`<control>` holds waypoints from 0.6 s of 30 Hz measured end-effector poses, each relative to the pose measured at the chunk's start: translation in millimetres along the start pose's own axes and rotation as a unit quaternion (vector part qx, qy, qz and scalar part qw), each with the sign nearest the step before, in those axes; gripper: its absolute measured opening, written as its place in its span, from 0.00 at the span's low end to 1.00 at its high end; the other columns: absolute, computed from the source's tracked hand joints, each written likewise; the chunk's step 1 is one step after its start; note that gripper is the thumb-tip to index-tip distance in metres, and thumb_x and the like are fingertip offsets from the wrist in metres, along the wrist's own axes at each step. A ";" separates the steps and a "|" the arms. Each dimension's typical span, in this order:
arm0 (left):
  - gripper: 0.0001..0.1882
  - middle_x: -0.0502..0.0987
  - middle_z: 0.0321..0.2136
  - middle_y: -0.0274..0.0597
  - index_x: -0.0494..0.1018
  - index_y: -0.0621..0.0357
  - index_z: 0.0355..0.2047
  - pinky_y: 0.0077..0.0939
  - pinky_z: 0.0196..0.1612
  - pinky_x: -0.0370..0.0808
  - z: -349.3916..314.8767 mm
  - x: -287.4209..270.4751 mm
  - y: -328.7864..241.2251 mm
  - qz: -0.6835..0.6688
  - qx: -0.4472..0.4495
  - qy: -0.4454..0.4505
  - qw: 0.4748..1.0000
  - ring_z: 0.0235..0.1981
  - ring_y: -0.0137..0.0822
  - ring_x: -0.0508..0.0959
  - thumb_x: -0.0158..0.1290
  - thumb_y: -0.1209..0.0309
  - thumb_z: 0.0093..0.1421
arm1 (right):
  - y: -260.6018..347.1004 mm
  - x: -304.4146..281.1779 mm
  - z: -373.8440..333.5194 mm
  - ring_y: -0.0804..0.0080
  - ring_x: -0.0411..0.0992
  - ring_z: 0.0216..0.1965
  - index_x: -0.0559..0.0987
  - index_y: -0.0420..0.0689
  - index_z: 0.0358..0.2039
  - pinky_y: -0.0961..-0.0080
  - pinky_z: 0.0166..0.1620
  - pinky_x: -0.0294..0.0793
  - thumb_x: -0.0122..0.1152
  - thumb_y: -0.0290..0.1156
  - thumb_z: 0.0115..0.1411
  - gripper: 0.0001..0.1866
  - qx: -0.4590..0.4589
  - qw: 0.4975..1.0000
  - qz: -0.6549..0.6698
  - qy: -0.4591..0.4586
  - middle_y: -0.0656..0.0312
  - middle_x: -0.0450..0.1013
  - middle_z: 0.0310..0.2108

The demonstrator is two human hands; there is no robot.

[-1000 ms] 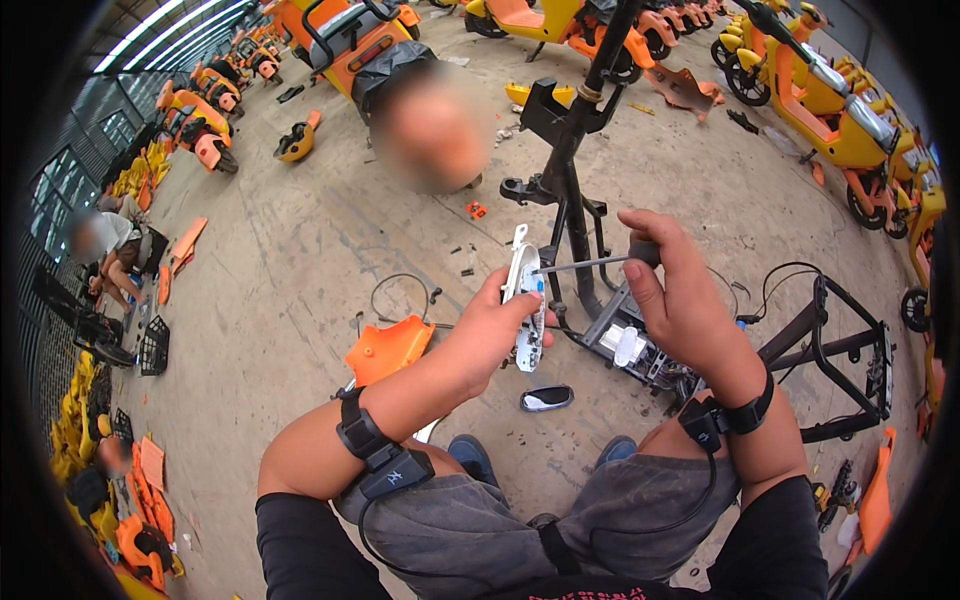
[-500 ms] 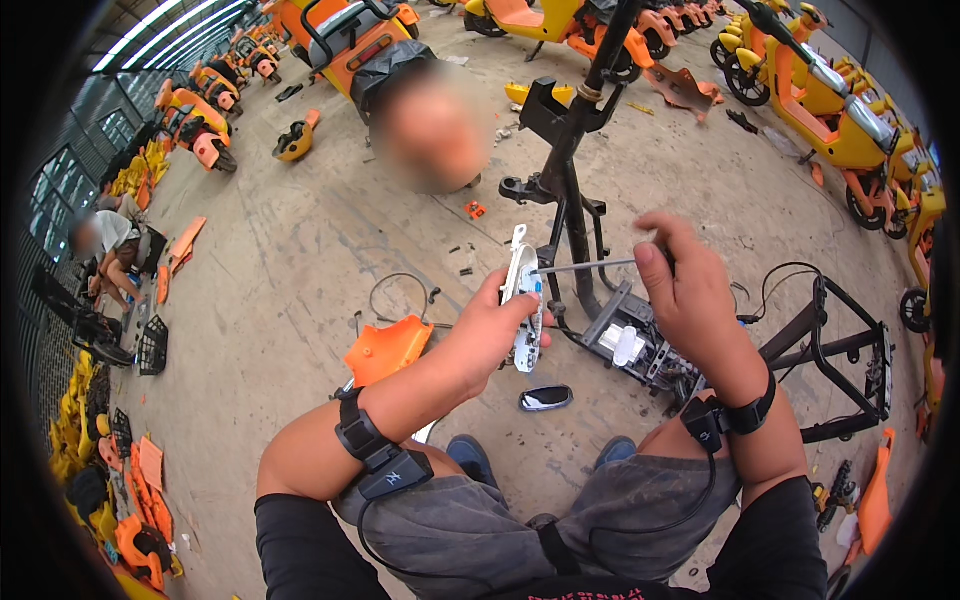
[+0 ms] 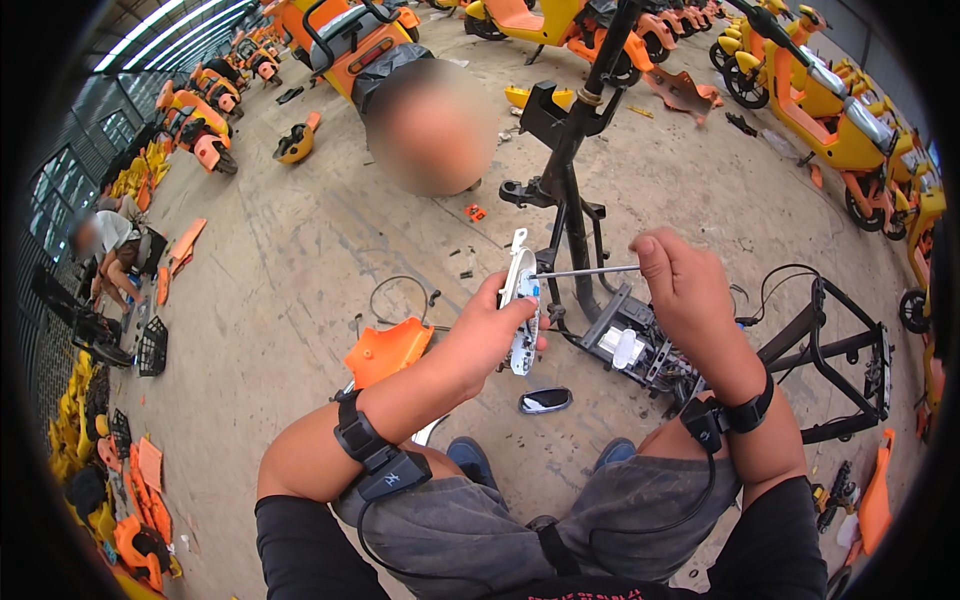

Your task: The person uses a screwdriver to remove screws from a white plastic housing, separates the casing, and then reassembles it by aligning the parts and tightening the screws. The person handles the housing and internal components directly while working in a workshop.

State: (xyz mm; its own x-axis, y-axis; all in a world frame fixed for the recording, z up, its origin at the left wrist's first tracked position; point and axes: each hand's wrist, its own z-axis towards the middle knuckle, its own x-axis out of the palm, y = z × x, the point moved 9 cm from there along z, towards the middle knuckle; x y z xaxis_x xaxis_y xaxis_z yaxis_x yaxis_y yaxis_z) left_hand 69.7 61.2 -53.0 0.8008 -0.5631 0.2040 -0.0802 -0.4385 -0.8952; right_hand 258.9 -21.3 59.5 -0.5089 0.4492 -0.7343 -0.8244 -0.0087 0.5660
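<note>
My left hand grips a long white plastic housing, its open side turned right, with a circuit board and a bit of blue showing inside. The thumb presses on the inner side. In my right hand is a screwdriver, its handle hidden by curled fingers. The thin metal screwdriver shaft runs left, nearly level, and its tip meets the upper inside of the housing. Below my left hand, a dark glossy oval panel lies on the floor. An orange plastic cover rests beyond my left forearm.
A stripped black scooter frame stands just ahead, with an open metal compartment beneath my right hand. Black frame tubes extend right. Yellow and orange scooters line both sides. A person sits at far left near a black basket.
My right hand's fingers have gone from partly spread to curled in around the screwdriver handle. The housing and my left hand have barely moved.
</note>
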 end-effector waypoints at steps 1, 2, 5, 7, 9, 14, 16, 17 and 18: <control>0.23 0.77 0.39 0.48 0.59 0.58 0.61 0.31 0.35 0.80 -0.7 0.6 -0.7 0.001 0.003 0.002 1.000 0.32 0.36 0.81 0.49 0.70 0.68 | 9.7 -4.5 -1.9 0.56 0.72 0.25 0.72 0.43 0.54 0.64 0.34 0.72 0.51 0.37 0.70 0.16 -0.004 0.999 0.031 -0.012 0.54 0.72 0.24; 0.23 0.77 0.39 0.48 0.59 0.58 0.61 0.32 0.35 0.80 -1.1 1.5 -1.4 0.002 0.005 0.003 1.000 0.32 0.36 0.81 0.49 0.70 0.68 | 15.4 -7.5 -2.9 0.57 0.73 0.26 0.71 0.42 0.55 0.65 0.35 0.72 0.52 0.36 0.69 0.17 -0.008 0.998 0.062 -0.024 0.53 0.72 0.26; 0.23 0.76 0.39 0.48 0.60 0.58 0.61 0.32 0.35 0.80 -0.9 5.8 -1.8 0.003 0.004 0.010 1.000 0.32 0.36 0.81 0.49 0.70 0.67 | 15.0 -6.5 -3.8 0.58 0.73 0.32 0.68 0.39 0.58 0.67 0.40 0.72 0.52 0.36 0.69 0.21 -0.082 0.980 0.162 -0.081 0.50 0.73 0.30; 0.23 0.76 0.39 0.47 0.60 0.58 0.61 0.32 0.35 0.80 -1.1 6.2 -1.1 0.003 0.000 0.012 1.000 0.32 0.36 0.81 0.49 0.70 0.67 | 13.0 -2.9 -2.4 0.58 0.73 0.34 0.66 0.36 0.60 0.68 0.43 0.72 0.52 0.37 0.70 0.24 -0.082 0.976 0.195 -0.059 0.48 0.73 0.33; 0.23 0.76 0.39 0.47 0.60 0.58 0.61 0.31 0.36 0.80 -1.5 4.6 0.0 0.001 -0.006 0.010 1.000 0.32 0.36 0.81 0.49 0.70 0.67 | 7.5 4.0 0.3 0.58 0.73 0.35 0.65 0.36 0.61 0.67 0.44 0.72 0.51 0.39 0.70 0.25 -0.047 0.982 0.183 -0.019 0.47 0.73 0.34; 0.23 0.76 0.39 0.47 0.60 0.57 0.61 0.31 0.36 0.79 -0.7 0.0 0.2 0.012 -0.006 -0.005 1.000 0.33 0.35 0.81 0.49 0.70 0.68 | -21.1 21.7 7.4 0.56 0.73 0.34 0.68 0.38 0.57 0.64 0.42 0.71 0.49 0.42 0.71 0.23 0.056 0.990 -0.051 0.119 0.47 0.73 0.33; 0.23 0.76 0.39 0.48 0.60 0.57 0.61 0.31 0.36 0.79 -1.0 0.9 -0.4 0.016 -0.005 -0.003 1.000 0.33 0.35 0.81 0.49 0.70 0.68 | -8.6 10.9 4.4 0.58 0.72 0.34 0.68 0.38 0.55 0.65 0.41 0.71 0.49 0.41 0.70 0.21 0.097 0.991 0.003 0.095 0.50 0.72 0.33; 0.23 0.76 0.39 0.48 0.60 0.57 0.61 0.31 0.36 0.79 -2.0 1.9 -1.2 0.017 -0.005 0.000 1.000 0.33 0.35 0.81 0.49 0.70 0.68 | -4.3 7.2 2.1 0.59 0.71 0.34 0.68 0.39 0.55 0.66 0.40 0.70 0.50 0.41 0.70 0.21 0.117 0.989 0.030 0.083 0.51 0.71 0.33; 0.23 0.76 0.39 0.48 0.60 0.57 0.61 0.31 0.36 0.79 -2.2 2.3 -1.3 0.017 -0.005 0.003 1.000 0.33 0.35 0.81 0.49 0.70 0.68 | 1.9 4.0 1.5 0.60 0.71 0.34 0.68 0.39 0.55 0.67 0.40 0.70 0.50 0.41 0.70 0.21 0.072 0.994 0.071 0.041 0.52 0.70 0.34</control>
State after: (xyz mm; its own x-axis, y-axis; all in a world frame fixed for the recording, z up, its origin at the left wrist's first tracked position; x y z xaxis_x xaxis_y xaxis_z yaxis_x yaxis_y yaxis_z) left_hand 70.3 58.9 -50.5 0.7937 -0.5825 0.1752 -0.1143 -0.4258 -0.8976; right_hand 255.6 -18.2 58.2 -0.6403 0.3789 -0.6682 -0.7024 0.0633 0.7090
